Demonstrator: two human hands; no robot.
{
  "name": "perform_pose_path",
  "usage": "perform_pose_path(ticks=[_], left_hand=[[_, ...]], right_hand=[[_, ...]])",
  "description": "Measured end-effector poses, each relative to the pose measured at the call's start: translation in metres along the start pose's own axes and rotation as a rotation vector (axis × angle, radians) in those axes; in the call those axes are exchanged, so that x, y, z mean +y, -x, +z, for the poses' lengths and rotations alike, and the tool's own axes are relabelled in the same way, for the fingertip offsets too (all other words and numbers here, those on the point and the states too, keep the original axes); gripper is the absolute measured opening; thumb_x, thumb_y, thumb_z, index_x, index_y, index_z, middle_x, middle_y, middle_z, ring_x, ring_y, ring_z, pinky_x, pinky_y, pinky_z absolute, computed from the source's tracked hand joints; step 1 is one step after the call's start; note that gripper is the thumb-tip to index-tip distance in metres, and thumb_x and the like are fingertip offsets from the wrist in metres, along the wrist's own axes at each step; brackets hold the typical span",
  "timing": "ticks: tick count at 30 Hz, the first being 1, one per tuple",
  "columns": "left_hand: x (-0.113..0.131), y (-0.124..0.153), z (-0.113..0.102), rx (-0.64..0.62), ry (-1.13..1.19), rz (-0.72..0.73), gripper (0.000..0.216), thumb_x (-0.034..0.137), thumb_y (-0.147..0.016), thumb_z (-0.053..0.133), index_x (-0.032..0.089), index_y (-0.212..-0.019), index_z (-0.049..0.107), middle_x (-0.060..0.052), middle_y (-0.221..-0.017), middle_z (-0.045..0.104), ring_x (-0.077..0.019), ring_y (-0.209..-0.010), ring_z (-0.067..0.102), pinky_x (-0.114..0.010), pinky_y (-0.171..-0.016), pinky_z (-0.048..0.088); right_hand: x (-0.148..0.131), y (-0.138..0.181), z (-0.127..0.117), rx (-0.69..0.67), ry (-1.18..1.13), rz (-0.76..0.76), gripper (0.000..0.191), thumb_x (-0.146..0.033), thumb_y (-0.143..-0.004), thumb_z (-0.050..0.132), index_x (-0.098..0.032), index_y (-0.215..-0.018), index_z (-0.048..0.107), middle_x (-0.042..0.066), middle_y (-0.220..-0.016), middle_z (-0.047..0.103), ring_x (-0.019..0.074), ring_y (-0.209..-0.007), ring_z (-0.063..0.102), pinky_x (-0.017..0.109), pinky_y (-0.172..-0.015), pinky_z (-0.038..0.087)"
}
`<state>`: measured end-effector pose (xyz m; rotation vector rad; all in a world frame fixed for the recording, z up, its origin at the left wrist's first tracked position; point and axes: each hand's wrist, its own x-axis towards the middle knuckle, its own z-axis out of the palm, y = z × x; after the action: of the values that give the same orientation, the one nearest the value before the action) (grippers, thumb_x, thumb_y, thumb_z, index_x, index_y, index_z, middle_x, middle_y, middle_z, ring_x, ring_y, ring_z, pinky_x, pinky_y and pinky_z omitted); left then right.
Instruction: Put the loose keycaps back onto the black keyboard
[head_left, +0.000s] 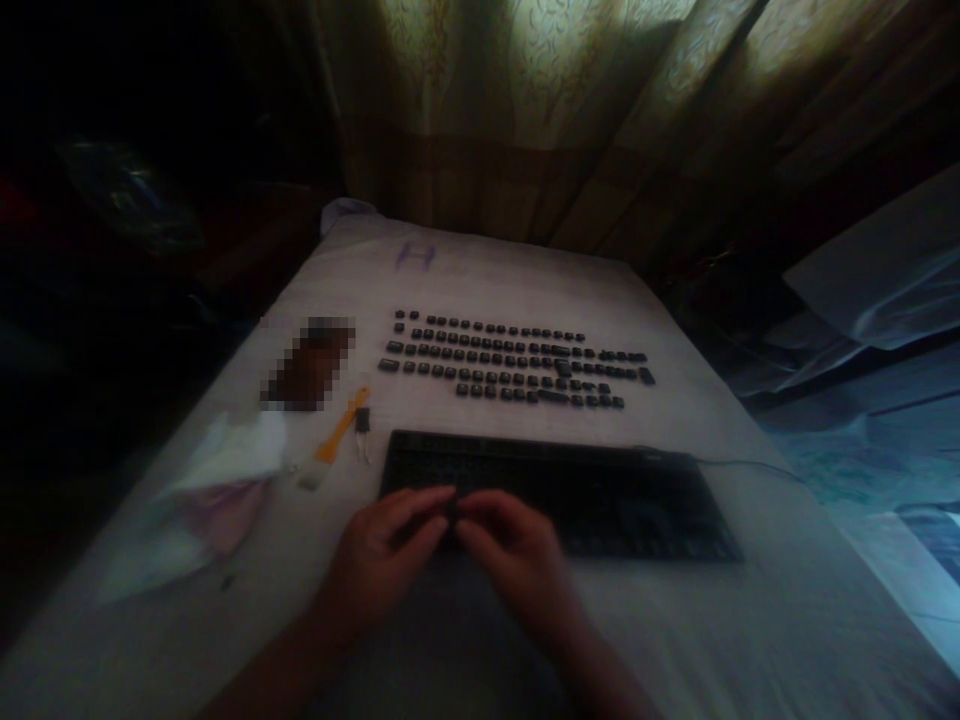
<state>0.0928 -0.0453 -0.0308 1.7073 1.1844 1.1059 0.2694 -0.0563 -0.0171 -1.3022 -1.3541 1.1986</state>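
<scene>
Both my hands meet over the left front part of a black keyboard. The fingertips of my left hand and my right hand pinch a small dark keycap between them; the fingers largely cover it and the picture is dim. Most keys look to be off the keyboard, though its left part is partly hidden behind my hands. Beyond it, loose black keycaps lie in several rows on the white cloth.
An orange-handled brush and a small black tool with metal prongs lie left of the keyboard. Further left are a crumpled white and pink cloth and a pixelated brown object. A cable runs off to the right.
</scene>
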Motion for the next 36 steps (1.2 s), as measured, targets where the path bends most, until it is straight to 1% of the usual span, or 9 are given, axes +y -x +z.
perform_pose_path(ticks=[7, 12, 16, 19, 23, 28, 30, 33, 36], left_hand=[[-0.002, 0.001, -0.0023, -0.055, 0.04, -0.028, 0.026, 0.022, -0.084, 0.065, 0.026, -0.108, 0.075, -0.003, -0.095, 0.078, -0.0181, -0.079, 0.074, -0.032, -0.073, 0.063], [-0.0026, 0.0024, -0.0005, -0.055, 0.086, -0.097, 0.023, 0.026, -0.083, 0.067, 0.025, -0.104, 0.076, -0.002, -0.089, 0.078, -0.0181, -0.075, 0.074, -0.03, -0.07, 0.062], [-0.0022, 0.0024, -0.0003, -0.076, 0.12, -0.141, 0.023, 0.029, -0.084, 0.067, 0.023, -0.105, 0.076, -0.003, -0.089, 0.078, -0.0195, -0.076, 0.075, -0.03, -0.067, 0.062], [-0.0025, 0.0022, -0.0014, -0.093, 0.101, -0.116, 0.023, 0.028, -0.086, 0.066, 0.023, -0.107, 0.075, -0.004, -0.091, 0.078, -0.0187, -0.075, 0.074, -0.029, -0.067, 0.062], [-0.0029, 0.0014, -0.0029, -0.106, 0.062, -0.024, 0.027, 0.026, -0.088, 0.065, 0.024, -0.114, 0.072, -0.002, -0.085, 0.071, -0.0149, -0.072, 0.069, -0.026, -0.064, 0.059], [-0.0028, -0.0002, -0.0031, -0.181, 0.092, 0.01, 0.029, 0.025, -0.091, 0.061, 0.027, -0.118, 0.071, -0.004, -0.098, 0.069, -0.0172, -0.088, 0.068, -0.029, -0.076, 0.059], [-0.0021, -0.0005, -0.003, -0.191, 0.102, -0.037, 0.03, 0.025, -0.091, 0.058, 0.028, -0.118, 0.071, -0.003, -0.098, 0.068, -0.0176, -0.089, 0.068, -0.03, -0.078, 0.058], [0.0006, -0.0007, -0.0028, -0.164, 0.129, -0.189, 0.029, 0.027, -0.087, 0.059, 0.026, -0.112, 0.072, -0.003, -0.096, 0.068, -0.018, -0.086, 0.066, -0.03, -0.077, 0.056], [0.0044, -0.0019, -0.0031, -0.146, 0.205, -0.357, 0.028, 0.032, -0.081, 0.063, 0.023, -0.107, 0.068, -0.002, -0.089, 0.068, -0.0175, -0.078, 0.065, -0.03, -0.072, 0.054]], right_hand=[[0.001, 0.0001, -0.0036, 0.026, 0.015, -0.032, 0.012, -0.023, -0.08, 0.065, -0.021, -0.089, 0.073, 0.003, -0.079, 0.076, 0.0181, -0.072, 0.073, 0.028, -0.065, 0.061], [0.0043, 0.0018, -0.0049, 0.027, 0.021, -0.029, 0.016, -0.024, -0.081, 0.065, -0.021, -0.093, 0.075, 0.004, -0.085, 0.078, 0.0195, -0.077, 0.074, 0.031, -0.071, 0.062], [0.0068, 0.0039, -0.005, -0.005, 0.047, -0.034, 0.02, -0.023, -0.08, 0.065, -0.021, -0.098, 0.075, 0.005, -0.084, 0.077, 0.0188, -0.073, 0.073, 0.031, -0.067, 0.061], [0.0055, 0.0042, -0.005, 0.0, 0.091, -0.069, 0.019, -0.022, -0.08, 0.065, -0.021, -0.097, 0.074, 0.004, -0.083, 0.077, 0.0178, -0.071, 0.071, 0.03, -0.066, 0.06], [0.0023, 0.0039, -0.005, 0.018, 0.193, -0.14, 0.012, -0.019, -0.079, 0.066, -0.021, -0.089, 0.072, 0.003, -0.079, 0.075, 0.0159, -0.066, 0.069, 0.026, -0.063, 0.057], [0.0036, 0.0062, -0.0044, 0.054, 0.318, -0.225, 0.005, -0.02, -0.082, 0.066, -0.019, -0.081, 0.07, 0.001, -0.071, 0.072, 0.0145, -0.061, 0.067, 0.024, -0.06, 0.055], [0.0049, 0.0075, -0.0042, 0.055, 0.358, -0.259, 0.007, -0.02, -0.084, 0.064, -0.019, -0.081, 0.07, 0.002, -0.071, 0.072, 0.0147, -0.061, 0.067, 0.024, -0.06, 0.055], [0.0047, 0.0084, -0.0052, 0.026, 0.408, -0.304, 0.009, -0.02, -0.087, 0.062, -0.019, -0.082, 0.07, 0.002, -0.07, 0.072, 0.0145, -0.06, 0.067, 0.024, -0.06, 0.055], [0.0019, 0.0073, -0.008, -0.009, 0.435, -0.373, 0.014, -0.018, -0.089, 0.059, -0.019, -0.098, 0.07, 0.004, -0.082, 0.074, 0.0154, -0.07, 0.069, 0.025, -0.066, 0.057]])
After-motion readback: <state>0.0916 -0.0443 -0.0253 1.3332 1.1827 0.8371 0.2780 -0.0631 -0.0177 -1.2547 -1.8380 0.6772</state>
